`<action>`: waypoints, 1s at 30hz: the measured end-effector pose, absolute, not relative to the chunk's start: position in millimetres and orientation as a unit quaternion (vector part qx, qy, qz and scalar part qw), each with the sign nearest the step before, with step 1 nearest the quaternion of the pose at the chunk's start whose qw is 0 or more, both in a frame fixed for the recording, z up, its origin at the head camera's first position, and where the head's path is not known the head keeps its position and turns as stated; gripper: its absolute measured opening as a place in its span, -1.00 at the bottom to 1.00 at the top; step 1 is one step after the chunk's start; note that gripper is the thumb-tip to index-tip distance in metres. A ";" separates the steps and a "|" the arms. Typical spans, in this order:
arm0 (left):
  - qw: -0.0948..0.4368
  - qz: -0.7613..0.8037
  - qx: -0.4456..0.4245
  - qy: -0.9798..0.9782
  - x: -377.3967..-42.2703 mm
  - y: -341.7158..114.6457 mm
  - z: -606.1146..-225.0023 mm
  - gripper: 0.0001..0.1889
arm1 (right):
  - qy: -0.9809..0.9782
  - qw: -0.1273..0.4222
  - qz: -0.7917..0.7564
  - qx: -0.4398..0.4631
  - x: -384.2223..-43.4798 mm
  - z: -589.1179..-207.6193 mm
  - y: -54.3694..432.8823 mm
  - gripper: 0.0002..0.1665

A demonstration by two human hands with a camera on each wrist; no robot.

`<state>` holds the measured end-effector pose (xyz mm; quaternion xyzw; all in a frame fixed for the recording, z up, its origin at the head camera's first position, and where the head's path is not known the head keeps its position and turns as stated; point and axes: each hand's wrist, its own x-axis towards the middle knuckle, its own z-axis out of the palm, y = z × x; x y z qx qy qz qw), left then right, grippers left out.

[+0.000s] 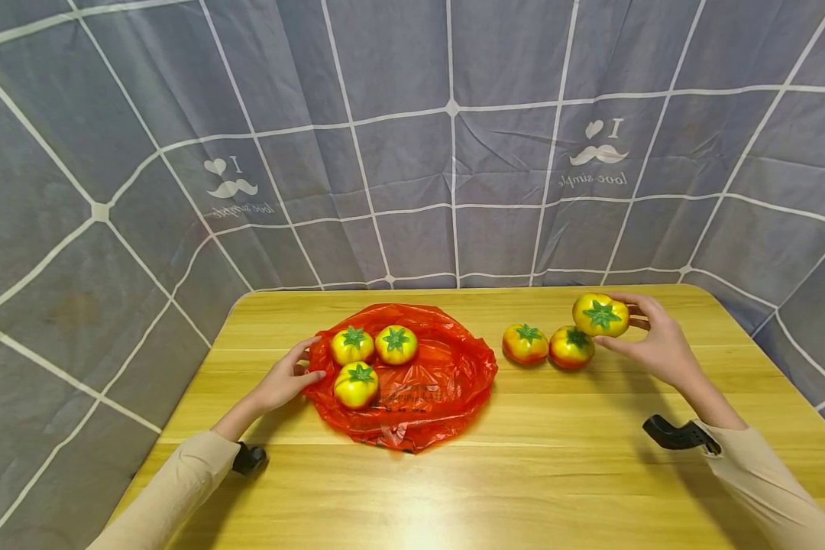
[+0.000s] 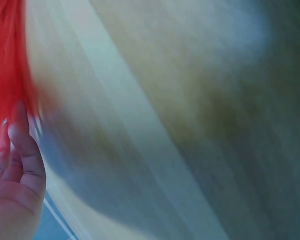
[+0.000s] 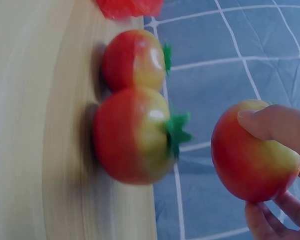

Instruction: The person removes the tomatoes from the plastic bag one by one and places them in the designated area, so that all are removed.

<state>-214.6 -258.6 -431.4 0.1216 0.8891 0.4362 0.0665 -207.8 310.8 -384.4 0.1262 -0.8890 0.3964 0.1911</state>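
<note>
A red plastic bag (image 1: 447,367) lies spread open on the table, with three yellow tomatoes (image 1: 396,345) in its left half. At the bag's left edge, my left hand (image 1: 285,378) holds the thin plastic between thumb and fingers; the left wrist view shows the thumb against the red film. My right hand (image 1: 660,344) grips a red-and-yellow tomato (image 3: 252,152) with a green star-shaped top, thumb on one side and fingers on the other. This tomato is raised off the table. Just left of it, two more tomatoes (image 1: 525,344) sit side by side on the wood.
The wooden table (image 1: 522,473) has its far edge against a grey curtain (image 1: 412,168) with white grid lines. Black wrist mounts (image 1: 674,434) stick out from both beige sleeves (image 1: 172,481).
</note>
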 end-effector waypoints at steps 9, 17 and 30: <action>0.071 0.445 0.120 0.885 -212.9 -257.5 -430.3 -0.32 | -0.893 0.200 0.388 0.105 -200.9 -380.8 335.0 -0.22; 0.069 0.443 0.120 0.886 -212.8 -258.4 -430.6 -0.33 | -0.898 0.193 0.382 0.101 -198.9 -387.6 346.8 -0.25; 0.072 0.444 0.121 0.885 -213.4 -259.2 -431.6 -0.32 | -0.905 0.174 0.373 0.109 -202.1 -418.0 356.4 -0.26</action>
